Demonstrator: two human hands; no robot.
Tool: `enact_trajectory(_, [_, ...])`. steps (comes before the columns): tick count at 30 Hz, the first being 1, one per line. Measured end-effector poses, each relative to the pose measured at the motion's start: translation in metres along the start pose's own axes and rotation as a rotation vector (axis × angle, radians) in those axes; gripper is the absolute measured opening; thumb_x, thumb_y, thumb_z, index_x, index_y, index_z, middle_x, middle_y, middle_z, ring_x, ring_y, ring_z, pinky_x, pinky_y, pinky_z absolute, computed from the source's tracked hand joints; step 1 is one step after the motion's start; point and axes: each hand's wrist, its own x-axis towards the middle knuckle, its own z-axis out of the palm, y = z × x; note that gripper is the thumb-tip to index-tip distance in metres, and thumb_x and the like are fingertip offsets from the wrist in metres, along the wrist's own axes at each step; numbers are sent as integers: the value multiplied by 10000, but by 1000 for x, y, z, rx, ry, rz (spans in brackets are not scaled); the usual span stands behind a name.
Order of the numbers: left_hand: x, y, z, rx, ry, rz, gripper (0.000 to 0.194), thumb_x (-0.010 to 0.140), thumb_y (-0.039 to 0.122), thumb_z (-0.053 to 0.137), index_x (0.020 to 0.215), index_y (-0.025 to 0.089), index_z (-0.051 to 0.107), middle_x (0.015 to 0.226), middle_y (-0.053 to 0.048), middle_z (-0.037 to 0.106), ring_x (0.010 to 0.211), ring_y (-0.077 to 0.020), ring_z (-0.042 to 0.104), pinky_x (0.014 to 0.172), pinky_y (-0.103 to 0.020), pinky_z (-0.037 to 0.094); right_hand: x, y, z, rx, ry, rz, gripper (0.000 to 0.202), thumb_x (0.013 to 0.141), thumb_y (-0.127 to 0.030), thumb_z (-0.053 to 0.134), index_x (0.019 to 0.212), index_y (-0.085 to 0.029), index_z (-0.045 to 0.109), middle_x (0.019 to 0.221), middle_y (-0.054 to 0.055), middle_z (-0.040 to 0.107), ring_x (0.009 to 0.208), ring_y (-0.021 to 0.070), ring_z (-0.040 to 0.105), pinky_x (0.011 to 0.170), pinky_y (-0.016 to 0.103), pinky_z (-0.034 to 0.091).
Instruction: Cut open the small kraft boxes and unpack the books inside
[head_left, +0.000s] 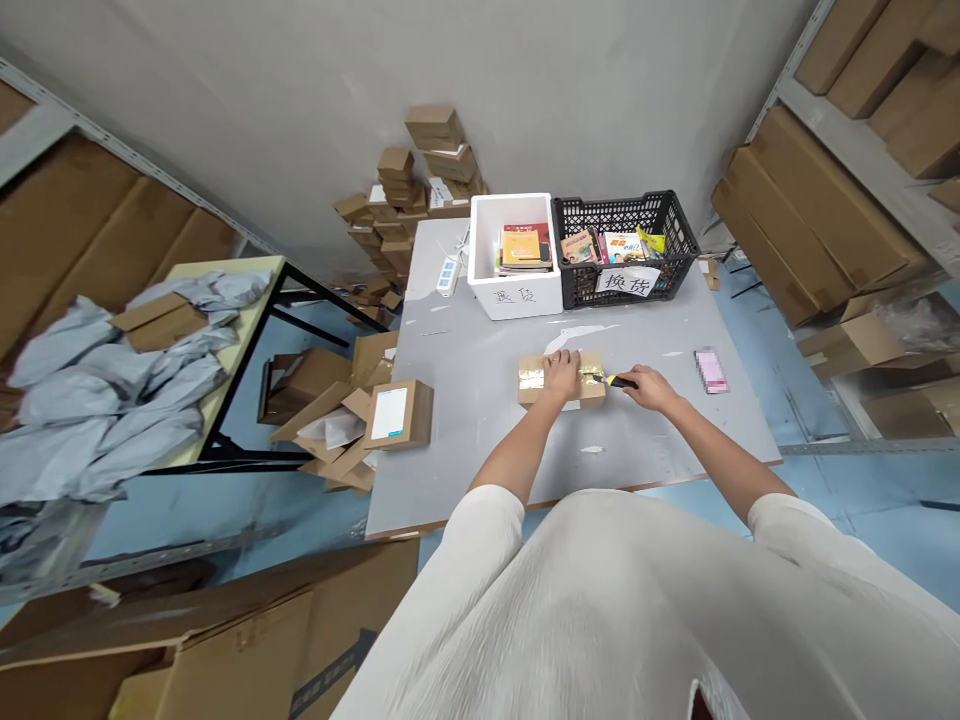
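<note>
A small cardboard box [531,393] with shiny tape along its top lies on the grey table [480,460]. My left hand [561,375] rests flat on top of the box, its fingers a little apart. In my right hand [649,388] is a utility knife [621,381] with a yellow and black handle, and my fingers are wrapped round it. The knife's tip points left and meets the taped top near the box's right end. A white label edge shows at the box's front side.
Behind the box stand a white foam box [514,297] and a black crate [582,290], both holding books. A phone [709,370] lies right, a power strip [448,275] at the back left. An opened carton [418,415] sits by the left edge. Shelves of cartons flank the table.
</note>
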Motion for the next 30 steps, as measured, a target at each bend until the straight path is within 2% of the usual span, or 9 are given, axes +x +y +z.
enact_trajectory(3, [-9, 0, 10, 37, 47, 42, 644, 1072, 280, 439, 1707, 199, 371, 1735, -227, 415, 1650, -372, 282, 1306, -557, 240, -1, 1, 2, 26, 4, 12, 455, 1048, -300, 635, 1492, -305, 736, 1305, 120, 741, 1178, 319, 673, 977, 373, 503])
enact_trajectory(6, [-15, 0, 17, 29, 72, 37, 685, 1075, 281, 392, 1749, 181, 319, 1790, -221, 355, 1683, -382, 246, 1329, -589, 217, -3, 1, 8, 48, 25, 24, 453, 1054, -300, 629, 1494, -288, 734, 1300, 123, 742, 1188, 311, 674, 998, 370, 507])
enact_trajectory(10, [-18, 0, 20, 6, 87, 27, 715, 1062, 278, 403, 1765, 193, 304, 1807, -211, 346, 1689, -402, 247, 1333, -645, 202, -4, 2, 17, 69, 75, 38, 431, 1069, -316, 614, 1481, -288, 739, 1258, 120, 747, 1195, 303, 669, 1027, 368, 508])
enact_trajectory(17, [-21, 0, 23, -1, 114, 30, 683, 1075, 273, 385, 1752, 202, 338, 1804, -201, 359, 1693, -391, 258, 1346, -652, 185, -1, 5, 34, 102, 144, 62, 460, 1086, -368, 558, 1511, -289, 713, 1278, 133, 737, 1184, 319, 657, 1030, 408, 519])
enact_trajectory(20, [-22, -2, 24, 4, 120, 25, 666, 1094, 296, 374, 1753, 209, 340, 1807, -190, 359, 1695, -381, 260, 1354, -639, 182, -1, 17, 33, 76, 172, 37, 471, 1072, -367, 559, 1505, -277, 718, 1287, 146, 733, 1177, 337, 646, 1036, 434, 513])
enact_trajectory(25, [-23, -4, 28, 8, 122, 29, 659, 1112, 331, 350, 1761, 212, 334, 1810, -173, 363, 1698, -370, 264, 1369, -619, 171, 0, 52, 17, 97, 346, 138, 515, 1061, -376, 531, 1535, -239, 681, 1310, 177, 721, 1181, 380, 628, 1033, 492, 519])
enact_trajectory(27, [-21, -5, 30, 10, 129, 29, 660, 1112, 336, 338, 1756, 192, 346, 1810, -179, 362, 1701, -371, 261, 1374, -610, 164, 1, 60, 15, 133, 362, 143, 540, 1047, -405, 555, 1544, -221, 658, 1317, 182, 718, 1202, 393, 624, 1039, 507, 523])
enact_trajectory(30, [-21, -5, 30, 5, 118, 33, 655, 1115, 348, 308, 1735, 150, 380, 1807, -192, 363, 1707, -359, 251, 1387, -593, 139, 7, 57, 20, 206, 327, 123, 537, 1029, -427, 581, 1509, -198, 664, 1317, 184, 719, 1236, 389, 628, 1055, 502, 529])
